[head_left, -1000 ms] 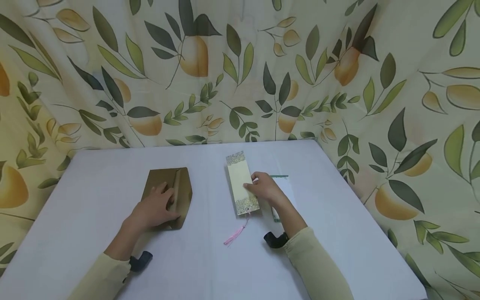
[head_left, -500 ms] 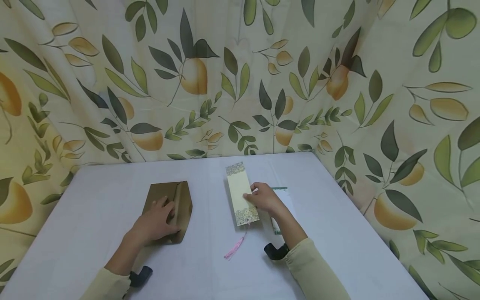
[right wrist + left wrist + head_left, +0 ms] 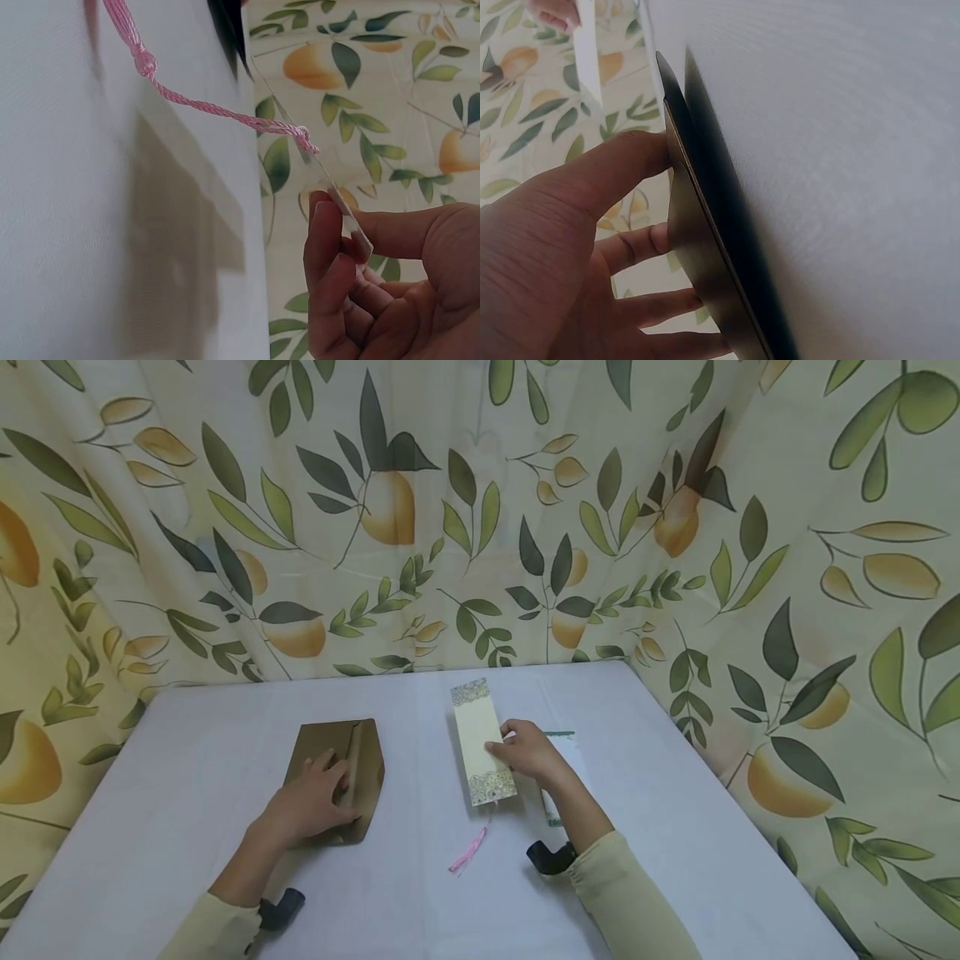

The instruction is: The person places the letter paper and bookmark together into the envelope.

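Observation:
In the head view, a brown envelope (image 3: 367, 777) with its flap unfolded to the right lies on the table at left. My left hand (image 3: 311, 797) rests on it, thumb and fingers spread; the left wrist view shows the fingertips touching the envelope's face (image 3: 694, 240). My right hand (image 3: 531, 750) pinches the right edge of a cream bookmark (image 3: 478, 735) with patterned ends, holding it tilted above the table. From its lower end hangs a pink tassel (image 3: 468, 850), whose cord (image 3: 217, 111) crosses the right wrist view.
A white card (image 3: 566, 752) with green edges lies under and beside my right forearm, partly hidden by it. White cloth (image 3: 420, 893) covers the table. Behind hangs a curtain (image 3: 465, 593) with a leaf and fruit print. Black wrist devices (image 3: 551, 858) sit at both cuffs.
The head view tilted up and then dipped slightly, so the scene appears lower than a second ago. Both hands keep their places on the envelope and the bookmark.

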